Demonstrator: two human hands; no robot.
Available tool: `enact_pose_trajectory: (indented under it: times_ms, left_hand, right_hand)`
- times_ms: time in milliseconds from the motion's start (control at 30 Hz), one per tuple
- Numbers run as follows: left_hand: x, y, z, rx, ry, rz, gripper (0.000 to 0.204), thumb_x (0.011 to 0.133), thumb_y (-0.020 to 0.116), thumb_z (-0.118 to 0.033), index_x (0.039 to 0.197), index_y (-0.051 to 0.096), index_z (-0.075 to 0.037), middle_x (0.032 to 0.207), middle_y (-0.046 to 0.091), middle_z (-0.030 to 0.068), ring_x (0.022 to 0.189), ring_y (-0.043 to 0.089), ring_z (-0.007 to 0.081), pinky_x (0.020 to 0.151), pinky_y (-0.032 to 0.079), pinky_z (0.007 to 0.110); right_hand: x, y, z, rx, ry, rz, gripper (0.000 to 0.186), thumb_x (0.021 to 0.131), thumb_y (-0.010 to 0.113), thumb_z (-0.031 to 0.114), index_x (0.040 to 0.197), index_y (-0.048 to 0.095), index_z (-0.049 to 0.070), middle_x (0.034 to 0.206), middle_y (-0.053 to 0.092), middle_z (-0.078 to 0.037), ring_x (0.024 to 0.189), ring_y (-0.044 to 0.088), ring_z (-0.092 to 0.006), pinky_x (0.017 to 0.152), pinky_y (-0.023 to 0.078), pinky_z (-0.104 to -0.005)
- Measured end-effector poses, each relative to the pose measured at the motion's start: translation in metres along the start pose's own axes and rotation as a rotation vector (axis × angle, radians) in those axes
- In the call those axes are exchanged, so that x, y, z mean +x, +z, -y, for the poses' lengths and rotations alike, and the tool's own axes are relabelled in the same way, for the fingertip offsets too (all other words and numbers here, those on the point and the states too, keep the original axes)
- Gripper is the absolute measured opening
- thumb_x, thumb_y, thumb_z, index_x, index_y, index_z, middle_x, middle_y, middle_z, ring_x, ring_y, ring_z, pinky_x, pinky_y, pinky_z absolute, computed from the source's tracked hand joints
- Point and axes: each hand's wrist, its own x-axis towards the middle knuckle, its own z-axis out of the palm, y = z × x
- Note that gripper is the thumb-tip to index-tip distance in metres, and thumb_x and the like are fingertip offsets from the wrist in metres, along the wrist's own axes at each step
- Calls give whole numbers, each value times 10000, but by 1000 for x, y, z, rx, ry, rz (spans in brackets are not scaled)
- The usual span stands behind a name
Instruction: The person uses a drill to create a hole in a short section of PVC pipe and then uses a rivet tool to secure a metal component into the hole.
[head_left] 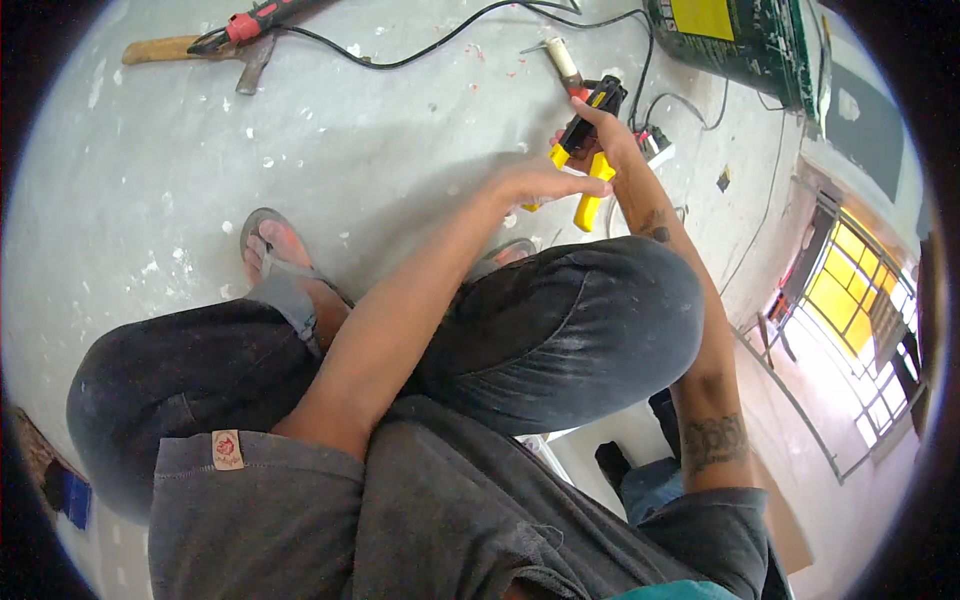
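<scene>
Both my hands are on a pair of wire-stripper-like pliers (605,97) with a black head and yellow handles, held above the floor in front of my right knee. My right hand (606,128) is closed around the black head, its thumb lying along the side. My left hand (548,184) wraps one yellow handle, and its fingers reach across toward the other handle (592,203). Something small and white shows between the handles; I cannot make out what it is. Just beyond the head lies a tool with a cream cylindrical handle (563,57).
A hammer (160,50) and a red-and-black corded power tool (262,16) lie at the far left. A black cord (415,62) crosses the grey floor (200,150). At the far right are a dark green bucket (735,50) and a socket block (656,148). A barred window (850,285) stands right.
</scene>
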Motion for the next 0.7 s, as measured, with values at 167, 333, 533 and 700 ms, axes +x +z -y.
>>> enact_pose_trajectory:
  times_ms: [167, 333, 533, 700]
  left_hand:
    - [20, -3, 38, 58, -80, -189, 689, 623, 810, -622, 937, 715, -16, 800, 650, 83, 699, 604, 154, 612, 450, 298]
    - [21, 6, 36, 98, -40, -249, 643, 694, 825, -506, 1042, 720, 25, 914, 715, 96, 786, 665, 164, 697, 508, 315]
    - [23, 4, 54, 190, -4, -159, 596, 761, 822, -456, 1106, 685, 10, 994, 707, 68, 877, 654, 149, 759, 506, 304]
    - [28, 11, 49, -14, -40, 212, 651, 812, 797, -439, 1228, 585, 16, 1090, 665, 67, 964, 616, 170, 846, 486, 304]
  right_hand:
    - [7, 19, -13, -119, -151, -152, 469, 869, 730, 428, 997, 556, 11, 814, 635, -125, 677, 666, -265, 668, 579, -407]
    - [28, 8, -32, -131, -276, -326, 406, 859, 736, 393, 873, 581, 19, 692, 612, -98, 564, 628, -228, 518, 508, -376]
    - [21, 12, -54, -63, -379, -373, 391, 845, 752, 399, 812, 612, 35, 649, 607, -72, 519, 594, -193, 500, 474, -343]
    - [-53, -34, -73, 134, -407, -201, 389, 885, 734, 333, 973, 626, -30, 836, 681, -142, 754, 694, -231, 663, 565, -340]
